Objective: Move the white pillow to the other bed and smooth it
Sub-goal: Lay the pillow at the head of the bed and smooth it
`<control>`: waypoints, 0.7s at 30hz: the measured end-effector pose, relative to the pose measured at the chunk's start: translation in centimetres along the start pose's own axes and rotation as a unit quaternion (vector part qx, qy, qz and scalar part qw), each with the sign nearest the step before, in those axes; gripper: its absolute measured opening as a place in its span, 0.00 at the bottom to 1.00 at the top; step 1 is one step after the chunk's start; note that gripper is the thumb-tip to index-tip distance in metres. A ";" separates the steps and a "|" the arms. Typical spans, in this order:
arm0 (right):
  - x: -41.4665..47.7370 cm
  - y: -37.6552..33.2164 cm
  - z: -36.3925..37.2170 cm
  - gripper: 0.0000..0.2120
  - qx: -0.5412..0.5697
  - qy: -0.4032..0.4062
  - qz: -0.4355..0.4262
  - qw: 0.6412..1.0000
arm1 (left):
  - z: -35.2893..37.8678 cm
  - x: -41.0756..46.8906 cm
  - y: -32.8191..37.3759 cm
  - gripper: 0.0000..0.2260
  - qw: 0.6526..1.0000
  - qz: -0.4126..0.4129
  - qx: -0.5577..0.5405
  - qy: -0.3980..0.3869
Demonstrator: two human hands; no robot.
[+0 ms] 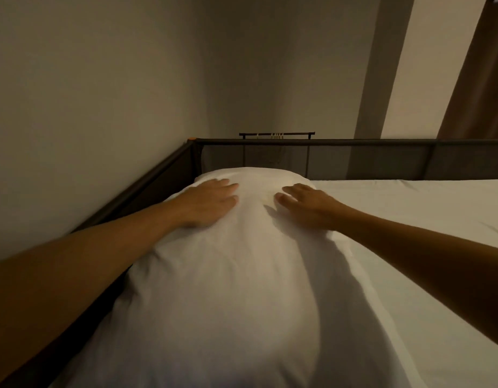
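Observation:
The white pillow (228,275) lies lengthwise on the bed (410,219), along its left side beside the dark rail. My left hand (208,200) rests flat on the pillow's far left part, palm down with fingers spread. On the far right part, my right hand (306,204) also lies flat, fingers apart. Neither hand grips the fabric. The pillow's near end runs out of view at the bottom.
A dark metal bed frame (326,142) with mesh panels runs along the left side and the far end. A pale wall stands close on the left. A brown curtain (477,79) hangs at the far right. White sheet stretches to the right of the pillow.

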State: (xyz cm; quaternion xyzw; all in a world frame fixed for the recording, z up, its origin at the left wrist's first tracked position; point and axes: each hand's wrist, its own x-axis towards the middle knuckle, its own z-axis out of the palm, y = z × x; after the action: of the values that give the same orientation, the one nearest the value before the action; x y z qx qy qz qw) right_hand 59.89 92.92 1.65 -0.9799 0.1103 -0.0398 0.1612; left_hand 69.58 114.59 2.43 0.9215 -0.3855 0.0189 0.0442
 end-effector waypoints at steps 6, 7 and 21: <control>-4.2 -2.0 2.5 0.30 -0.021 -0.009 -0.054 0.998 | 3.0 -2.6 2.0 0.25 0.997 0.023 -0.076 0.011; -4.6 -1.8 2.6 0.30 -0.023 -0.007 -0.054 0.998 | 3.3 -3.2 1.6 0.25 0.996 0.018 -0.082 0.021; -12.1 -2.3 3.0 0.35 -0.024 0.034 -0.098 0.994 | 1.9 -11.2 3.4 0.31 0.997 0.018 -0.052 0.048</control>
State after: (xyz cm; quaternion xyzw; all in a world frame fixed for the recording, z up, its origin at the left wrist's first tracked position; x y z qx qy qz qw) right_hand 48.88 98.72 -0.97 -0.9877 0.0197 -0.0863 0.1288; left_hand 59.29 120.02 0.03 0.9090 -0.3996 0.0438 0.1099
